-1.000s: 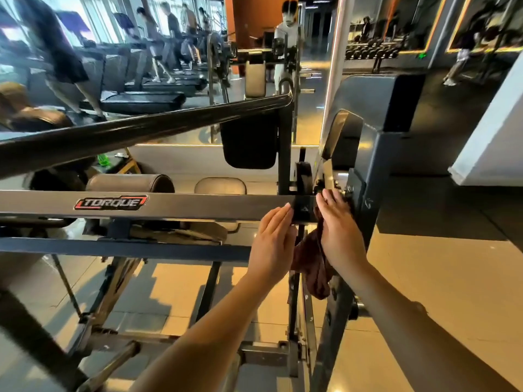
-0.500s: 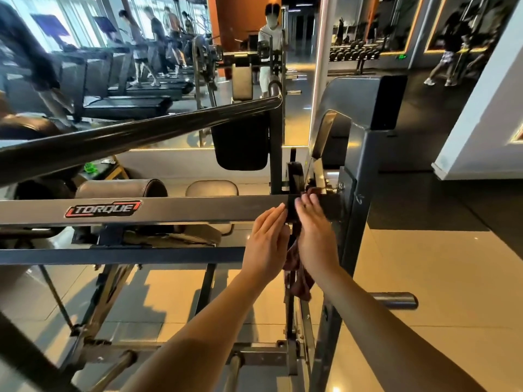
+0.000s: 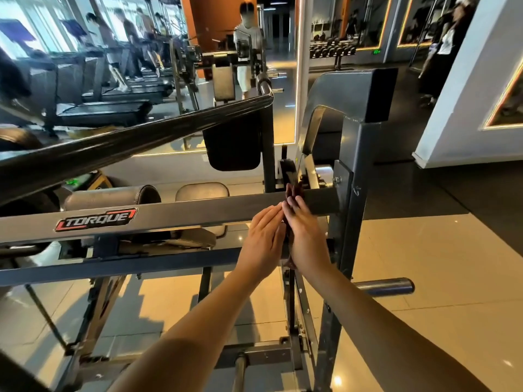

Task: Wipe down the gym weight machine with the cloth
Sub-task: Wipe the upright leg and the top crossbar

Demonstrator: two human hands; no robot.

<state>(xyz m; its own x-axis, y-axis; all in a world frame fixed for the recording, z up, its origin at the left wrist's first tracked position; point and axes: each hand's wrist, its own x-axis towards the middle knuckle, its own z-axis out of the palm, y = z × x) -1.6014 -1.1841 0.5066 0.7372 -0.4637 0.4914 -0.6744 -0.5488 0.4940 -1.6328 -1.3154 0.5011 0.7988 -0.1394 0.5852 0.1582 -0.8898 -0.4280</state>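
Observation:
A grey weight machine fills the view; its horizontal steel bar point(image 3: 181, 215) bears a red "TORQUE" label. A dark red cloth point(image 3: 291, 193) lies over the bar near the grey upright post point(image 3: 353, 210), mostly hidden between my hands. My left hand point(image 3: 261, 241) and my right hand point(image 3: 307, 239) are held palm to palm with straight fingers, pressing the cloth between them against the bar. Only the cloth's top edge and a small fold below my right wrist show.
A thick black tube point(image 3: 127, 140) slants across above the bar. Padded rollers point(image 3: 113, 196) sit behind it. A steel weight peg point(image 3: 387, 287) juts out right of the post. A mirror behind shows treadmills and people. Tiled floor lies to the right.
Both hands have slid left along the bar, away from the post. They have closed together, and the cloth that hung below them is now almost fully covered.

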